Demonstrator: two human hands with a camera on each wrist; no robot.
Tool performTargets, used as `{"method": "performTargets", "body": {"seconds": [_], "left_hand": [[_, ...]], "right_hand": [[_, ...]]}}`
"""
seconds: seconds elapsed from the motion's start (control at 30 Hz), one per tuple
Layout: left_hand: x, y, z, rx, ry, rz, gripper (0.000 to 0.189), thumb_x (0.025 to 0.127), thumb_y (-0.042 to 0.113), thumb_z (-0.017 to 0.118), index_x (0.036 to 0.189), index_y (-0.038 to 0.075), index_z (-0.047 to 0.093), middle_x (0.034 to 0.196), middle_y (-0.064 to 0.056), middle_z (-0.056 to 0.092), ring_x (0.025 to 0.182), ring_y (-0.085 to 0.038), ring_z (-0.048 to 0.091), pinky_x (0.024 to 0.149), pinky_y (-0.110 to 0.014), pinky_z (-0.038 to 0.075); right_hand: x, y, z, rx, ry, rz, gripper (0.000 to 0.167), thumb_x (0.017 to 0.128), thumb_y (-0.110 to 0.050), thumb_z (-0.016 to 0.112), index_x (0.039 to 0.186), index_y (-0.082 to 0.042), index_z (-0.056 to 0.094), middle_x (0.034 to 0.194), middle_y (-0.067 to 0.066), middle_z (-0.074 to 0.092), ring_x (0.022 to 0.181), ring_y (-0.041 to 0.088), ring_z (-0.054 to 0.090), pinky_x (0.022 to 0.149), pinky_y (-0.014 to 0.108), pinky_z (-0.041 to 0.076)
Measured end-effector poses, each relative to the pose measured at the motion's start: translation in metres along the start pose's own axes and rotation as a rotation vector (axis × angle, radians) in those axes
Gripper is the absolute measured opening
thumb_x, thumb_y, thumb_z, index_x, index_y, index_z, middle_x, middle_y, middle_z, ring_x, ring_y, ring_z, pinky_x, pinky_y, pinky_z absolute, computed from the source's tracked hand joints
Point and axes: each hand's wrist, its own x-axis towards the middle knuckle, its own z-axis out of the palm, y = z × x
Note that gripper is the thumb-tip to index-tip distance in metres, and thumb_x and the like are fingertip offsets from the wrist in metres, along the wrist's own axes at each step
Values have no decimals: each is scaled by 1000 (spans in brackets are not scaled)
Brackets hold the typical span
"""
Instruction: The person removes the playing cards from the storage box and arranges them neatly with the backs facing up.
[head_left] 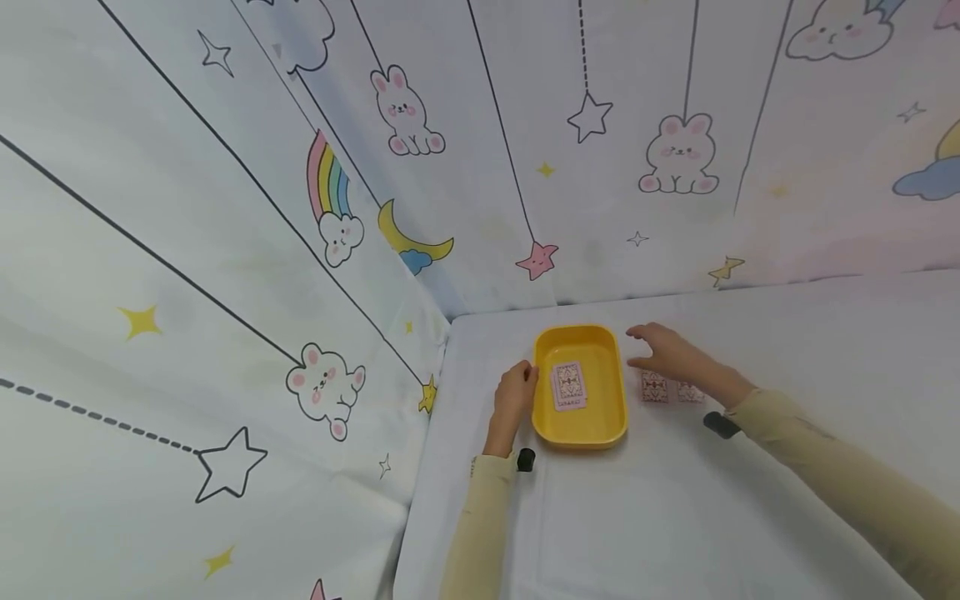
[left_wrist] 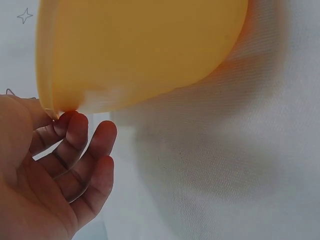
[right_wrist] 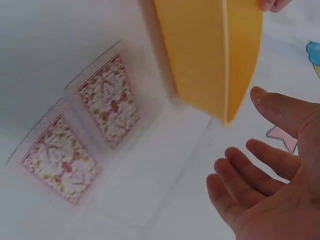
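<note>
My left hand (head_left: 513, 402) pinches the left rim of a yellow plastic tray (head_left: 606, 383). In the left wrist view, thumb and forefinger meet at the rim of the tray (left_wrist: 150, 45), while the other fingers curl loosely below it. Playing cards (head_left: 570, 382) lie face down inside, slightly overlapping. Past the tray's right rim, my right hand (head_left: 675, 354) hovers with fingers spread and thumb apart, holding nothing. Beneath and beside it, two face-down playing cards with patterned backs, a nearer card (right_wrist: 112, 100) and a farther card (right_wrist: 62, 162), rest side by side on the table.
A white cloth covers the table (head_left: 637, 517). Behind it and on the left rise white curtains (head_left: 487, 192) printed with bunnies, stars and clouds. Dark wrist cameras sit under both wrists, one of them a small black block (head_left: 527, 460) near the tray's front left corner.
</note>
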Motion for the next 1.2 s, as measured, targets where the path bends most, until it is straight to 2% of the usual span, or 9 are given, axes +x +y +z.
{"method": "performTargets", "body": {"seconds": [0.33,0.6,0.8,0.93,1.1,1.2], "left_hand": [[2,2,0,0,-6,-14,27,107,35,49,91,14,56,73,1,50,62,-11,46,54,-23,37],[5,1,0,4,-9,-22,28,107,36,49,90,14,55,72,1,49,60,-11,46,54,-23,36],[4,2,-1,-2,-14,-18,28,107,36,49,89,14,54,71,2,48,60,-11,45,52,-23,35],[3,4,-3,-4,-12,-8,29,107,34,49,87,14,53,71,1,48,59,-11,44,52,-23,34],[2,4,-4,-12,-7,-9,29,106,34,50,86,14,53,70,2,47,59,-11,44,52,-23,34],[3,3,-4,-15,-1,-7,28,106,33,51,86,13,53,70,1,47,58,-11,44,52,-24,34]], "right_hand": [[27,-36,17,2,-31,-34,65,94,-29,72,143,5,46,138,27,53,125,41,54,107,55,44],[49,-57,30,15,-66,-36,62,96,-24,70,143,7,45,143,29,49,131,43,49,111,56,39],[66,-66,44,-39,-100,-48,60,96,-23,70,142,8,46,143,29,50,132,43,49,113,55,38],[75,-69,53,-89,-142,-51,59,96,-23,69,141,8,47,143,28,52,133,42,50,113,54,38],[83,-74,61,-97,-205,-26,56,97,-21,68,141,6,47,142,27,52,131,40,51,112,53,40],[87,-76,67,-149,-259,-14,55,98,-19,66,143,5,47,141,27,52,130,40,51,111,53,40]]}}
